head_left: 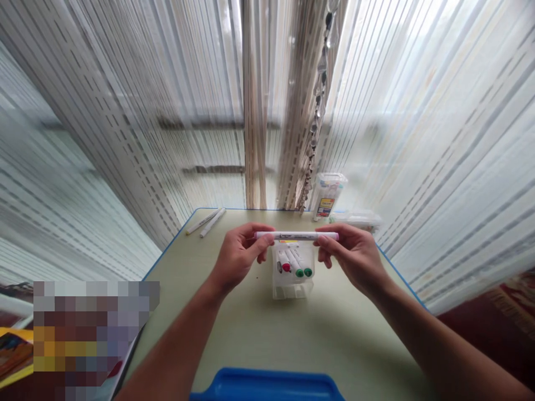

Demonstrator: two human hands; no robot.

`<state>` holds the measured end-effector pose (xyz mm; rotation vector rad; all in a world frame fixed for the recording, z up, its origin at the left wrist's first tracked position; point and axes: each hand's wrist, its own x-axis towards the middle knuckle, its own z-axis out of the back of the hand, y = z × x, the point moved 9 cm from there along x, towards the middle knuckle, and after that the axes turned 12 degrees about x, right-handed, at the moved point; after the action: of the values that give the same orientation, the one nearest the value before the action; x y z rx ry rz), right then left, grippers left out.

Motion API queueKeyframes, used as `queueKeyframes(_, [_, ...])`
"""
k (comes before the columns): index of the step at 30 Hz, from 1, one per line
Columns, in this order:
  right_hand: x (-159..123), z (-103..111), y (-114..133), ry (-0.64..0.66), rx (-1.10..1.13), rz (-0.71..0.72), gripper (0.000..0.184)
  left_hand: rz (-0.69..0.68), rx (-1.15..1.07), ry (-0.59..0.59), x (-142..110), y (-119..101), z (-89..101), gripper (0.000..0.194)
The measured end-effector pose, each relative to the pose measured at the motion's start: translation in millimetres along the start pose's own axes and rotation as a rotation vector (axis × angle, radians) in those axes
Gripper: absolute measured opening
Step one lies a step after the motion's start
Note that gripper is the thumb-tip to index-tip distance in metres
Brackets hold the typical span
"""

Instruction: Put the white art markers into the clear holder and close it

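A white marker (296, 236) with pink ends is held level above the table, one end in each hand. My left hand (240, 253) pinches its left end, and my right hand (353, 253) pinches its right end. Right below the marker stands a clear plastic box (292, 287) holding several markers with red and green caps (295, 264). Two more white markers (207, 221) lie loose at the table's far left corner.
The small pale green table (259, 334) has a blue edge. A clear container with a label (326, 196) and a clear lid (358, 218) stand at the far right. A blue tray (267, 385) lies at the near edge. Striped curtains hang all round.
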<state>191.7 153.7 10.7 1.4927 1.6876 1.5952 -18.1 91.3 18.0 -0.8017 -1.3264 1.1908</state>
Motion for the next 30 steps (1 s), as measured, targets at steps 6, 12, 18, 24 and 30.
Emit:
queueKeyframes(6, [-0.4,-5.3,7.2,0.024,-0.022,0.038,0.021,-0.010,-0.005,0.004,-0.4,-0.6,0.0,0.021])
queueKeyframes(12, [-0.3,-6.3,7.9,0.031,-0.013,0.036,0.020,-0.032,0.007,0.010,-0.2,-2.6,0.0,0.019])
queueKeyframes(18, [0.4,-8.1,9.2,0.033,-0.003,0.042,0.019,-0.037,0.026,0.009,0.2,-1.2,0.5,0.018])
queueKeyframes(24, [1.4,-9.7,10.0,0.062,0.008,0.046,0.017,-0.042,0.016,0.014,0.1,0.5,0.9,0.019])
queueKeyframes(30, [0.9,-9.5,14.2,0.074,-0.035,0.099,0.017,-0.070,-0.023,-0.004,1.1,-1.1,2.3,0.015])
